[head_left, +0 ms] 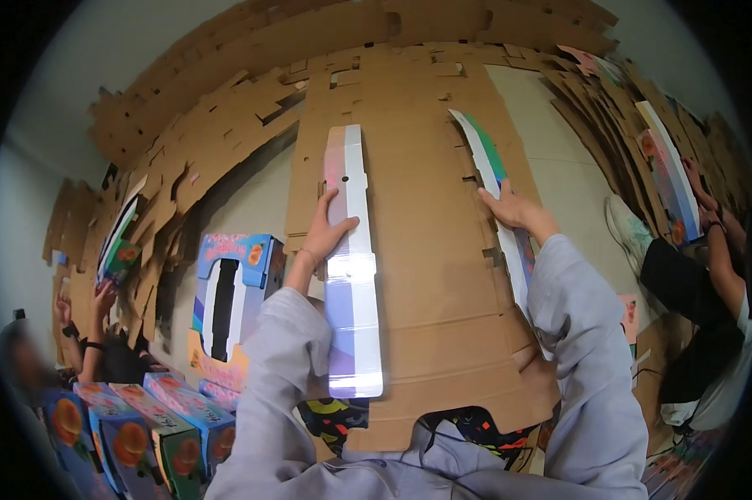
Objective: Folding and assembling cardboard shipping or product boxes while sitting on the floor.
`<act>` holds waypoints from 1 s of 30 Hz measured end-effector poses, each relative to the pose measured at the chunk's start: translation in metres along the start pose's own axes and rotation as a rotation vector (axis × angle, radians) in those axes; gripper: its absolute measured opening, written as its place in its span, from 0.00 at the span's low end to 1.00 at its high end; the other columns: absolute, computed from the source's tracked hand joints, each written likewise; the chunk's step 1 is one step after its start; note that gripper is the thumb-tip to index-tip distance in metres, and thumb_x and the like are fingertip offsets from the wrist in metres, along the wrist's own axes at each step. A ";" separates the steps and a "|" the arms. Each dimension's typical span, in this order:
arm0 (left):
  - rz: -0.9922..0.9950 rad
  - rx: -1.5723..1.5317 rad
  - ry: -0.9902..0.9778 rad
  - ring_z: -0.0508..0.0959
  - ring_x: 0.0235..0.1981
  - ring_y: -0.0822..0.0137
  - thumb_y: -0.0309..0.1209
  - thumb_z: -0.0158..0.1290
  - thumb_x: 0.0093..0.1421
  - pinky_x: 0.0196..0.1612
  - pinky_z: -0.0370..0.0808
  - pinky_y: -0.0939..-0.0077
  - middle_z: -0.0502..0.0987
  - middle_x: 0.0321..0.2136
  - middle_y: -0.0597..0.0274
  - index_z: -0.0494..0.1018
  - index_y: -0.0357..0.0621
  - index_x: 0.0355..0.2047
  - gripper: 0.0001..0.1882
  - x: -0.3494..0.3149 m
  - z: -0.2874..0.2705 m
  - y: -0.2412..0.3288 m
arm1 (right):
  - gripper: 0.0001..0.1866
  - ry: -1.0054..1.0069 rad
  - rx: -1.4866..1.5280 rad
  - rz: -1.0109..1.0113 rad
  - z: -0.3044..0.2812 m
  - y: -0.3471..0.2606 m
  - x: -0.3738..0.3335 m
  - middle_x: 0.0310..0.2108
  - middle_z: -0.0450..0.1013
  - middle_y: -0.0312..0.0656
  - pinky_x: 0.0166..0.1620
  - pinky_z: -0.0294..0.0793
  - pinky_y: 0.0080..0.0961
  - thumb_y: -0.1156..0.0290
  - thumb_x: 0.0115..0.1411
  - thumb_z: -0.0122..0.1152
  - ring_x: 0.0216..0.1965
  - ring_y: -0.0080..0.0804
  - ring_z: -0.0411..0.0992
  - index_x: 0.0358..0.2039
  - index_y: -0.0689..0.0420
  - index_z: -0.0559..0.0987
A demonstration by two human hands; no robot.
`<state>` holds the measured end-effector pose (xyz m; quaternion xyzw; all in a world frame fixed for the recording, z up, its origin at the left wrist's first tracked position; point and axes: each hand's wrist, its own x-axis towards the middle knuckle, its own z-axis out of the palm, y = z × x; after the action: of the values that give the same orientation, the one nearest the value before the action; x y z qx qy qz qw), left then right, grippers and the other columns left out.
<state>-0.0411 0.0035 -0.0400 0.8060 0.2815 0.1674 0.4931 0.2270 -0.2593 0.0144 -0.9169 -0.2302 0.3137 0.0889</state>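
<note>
cardboard sheet (426,250); hands (522,210) on both side flaps (355,333)

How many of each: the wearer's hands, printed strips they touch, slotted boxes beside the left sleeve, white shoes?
Hands: 2 (left hand, right hand)
Printed strips: 2 (left strip, right strip)
Slotted box: 1
White shoe: 1
Total: 6

Pale floor (559,179) with thin seam; perhaps greyish wall (84,96) upper left.

I seem to be in a packing workshop: a cardboard sheet (426,250) before me, more cardboard (213,142) piled around, printed boxes (130,442) standing in a row, co-workers (724,262) handling cartons (673,192).
</note>
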 end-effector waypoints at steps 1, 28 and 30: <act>0.027 0.047 -0.010 0.65 0.54 0.53 0.39 0.59 0.45 0.55 0.63 0.65 0.65 0.52 0.45 0.56 0.45 0.57 0.40 0.004 -0.005 0.002 | 0.47 0.067 0.052 -0.023 0.005 0.000 0.004 0.59 0.53 0.62 0.58 0.59 0.43 0.35 0.56 0.39 0.58 0.57 0.57 0.64 0.58 0.43; -0.194 0.917 0.244 0.75 0.39 0.42 0.53 0.52 0.50 0.42 0.73 0.57 0.60 0.51 0.36 0.59 0.46 0.54 0.36 0.022 0.040 0.035 | 0.41 0.506 -0.112 -0.030 0.059 0.004 0.026 0.57 0.54 0.58 0.50 0.67 0.46 0.40 0.56 0.46 0.50 0.58 0.63 0.63 0.52 0.52; -0.164 0.930 0.244 0.75 0.38 0.42 0.53 0.51 0.51 0.40 0.74 0.57 0.60 0.51 0.35 0.60 0.44 0.53 0.36 0.022 0.040 0.034 | 0.43 0.488 -0.138 -0.017 0.053 0.010 0.026 0.57 0.53 0.59 0.52 0.65 0.45 0.38 0.55 0.45 0.51 0.60 0.63 0.63 0.53 0.51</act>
<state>0.0082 -0.0230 -0.0286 0.8904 0.4449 0.0779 0.0557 0.2159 -0.2548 -0.0442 -0.9675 -0.2302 0.0657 0.0818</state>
